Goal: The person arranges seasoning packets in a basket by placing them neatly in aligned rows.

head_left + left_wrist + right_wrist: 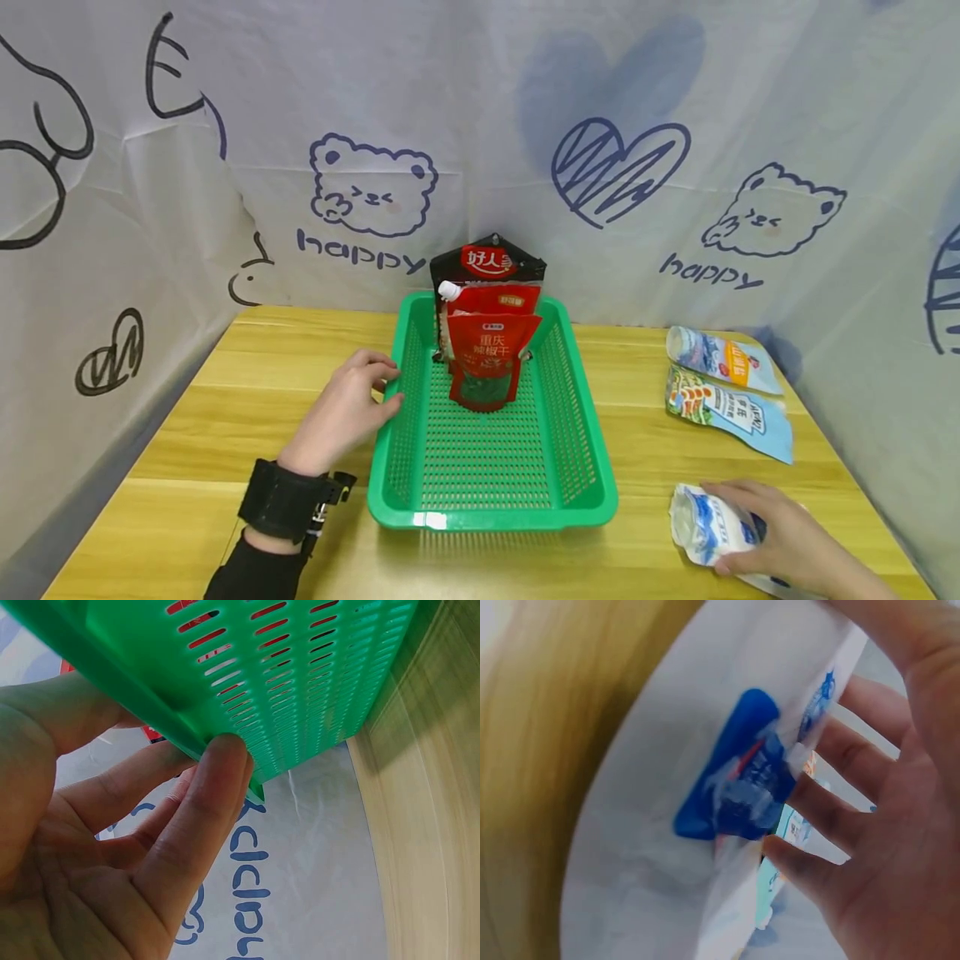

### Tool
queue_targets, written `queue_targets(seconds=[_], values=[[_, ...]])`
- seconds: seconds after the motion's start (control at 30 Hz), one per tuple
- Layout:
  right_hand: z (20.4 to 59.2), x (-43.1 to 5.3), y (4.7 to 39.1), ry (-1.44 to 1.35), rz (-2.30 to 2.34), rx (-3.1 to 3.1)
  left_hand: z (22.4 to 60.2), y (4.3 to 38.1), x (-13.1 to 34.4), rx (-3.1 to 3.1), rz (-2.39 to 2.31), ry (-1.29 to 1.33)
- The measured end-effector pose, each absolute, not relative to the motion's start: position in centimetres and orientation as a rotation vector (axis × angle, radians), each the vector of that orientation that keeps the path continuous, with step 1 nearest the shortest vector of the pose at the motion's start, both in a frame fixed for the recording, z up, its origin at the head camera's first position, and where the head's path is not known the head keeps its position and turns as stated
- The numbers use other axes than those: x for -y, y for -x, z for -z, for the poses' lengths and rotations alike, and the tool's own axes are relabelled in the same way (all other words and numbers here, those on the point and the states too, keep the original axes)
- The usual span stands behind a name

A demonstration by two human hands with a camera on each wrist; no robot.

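A green plastic basket [491, 521] with slotted walls stands on the table. My left hand [341, 412] pinches its left rim, thumb on one side and fingers on the other, as the left wrist view shows of the basket wall [292, 690]. Standing at the basket's far end are a red pouch [491, 350], another red pouch with a white cap [450, 290] and a black pouch [442, 268] behind them. At the front right, my right hand [795, 533] grips a white and blue pouch [708, 521], its fingers round one side in the right wrist view.
Two more pouches lie on the table at the right: a blue one with an orange label [738, 362] and a light-blue one with a picture [731, 408]. White cloth with drawings [495, 108] hangs behind and along both sides of the wooden table [637, 467].
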State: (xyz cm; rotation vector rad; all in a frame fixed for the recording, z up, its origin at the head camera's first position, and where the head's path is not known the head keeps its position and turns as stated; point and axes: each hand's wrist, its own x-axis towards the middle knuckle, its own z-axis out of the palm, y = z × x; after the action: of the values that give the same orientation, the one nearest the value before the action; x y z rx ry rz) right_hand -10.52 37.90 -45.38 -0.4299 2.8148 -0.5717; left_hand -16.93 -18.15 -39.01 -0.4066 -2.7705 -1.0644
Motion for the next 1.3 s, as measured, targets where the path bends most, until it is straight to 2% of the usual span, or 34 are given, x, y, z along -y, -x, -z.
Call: queue_targets(seconds=[0.53,1.3], values=[[43.4,-34.4,12.1,0.594,0.637,-3.225,38.9,16.8,18.1,2.768,1.042,0.416],[37.2,-24.4,16.8,0.868,1.128,-3.493,38.8,16.8,18.1,2.77,1.054,0.402]])
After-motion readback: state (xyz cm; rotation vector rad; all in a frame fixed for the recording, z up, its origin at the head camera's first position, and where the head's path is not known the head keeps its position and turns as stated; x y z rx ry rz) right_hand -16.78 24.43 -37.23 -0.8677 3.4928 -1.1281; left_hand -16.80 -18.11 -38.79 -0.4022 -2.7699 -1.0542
